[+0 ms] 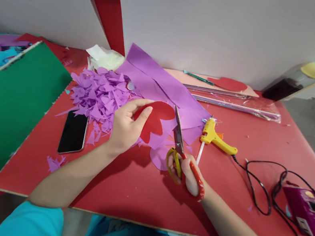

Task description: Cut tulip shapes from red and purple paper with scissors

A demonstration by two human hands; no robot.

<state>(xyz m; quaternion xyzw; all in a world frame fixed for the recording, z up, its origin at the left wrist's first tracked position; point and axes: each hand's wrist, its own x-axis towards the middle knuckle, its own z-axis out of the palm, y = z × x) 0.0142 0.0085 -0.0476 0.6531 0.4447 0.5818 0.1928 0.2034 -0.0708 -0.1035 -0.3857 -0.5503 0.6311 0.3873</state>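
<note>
Between the thumb and fingers of my left hand is a red paper cutout with rounded lobes, held above the table. My right hand grips scissors with one red and one yellow handle. Their blades point up and away, just right of the cutout and apart from it; they look closed or nearly so. Under the cutout lie purple paper pieces. A heap of purple scraps sits left of my left hand, and long purple sheets lie behind it.
A black phone and a green board lie to the left. On the right are a yellow glue gun, its black cord, a purple box and a yellow-lidded bottle. A green pen lies at the back.
</note>
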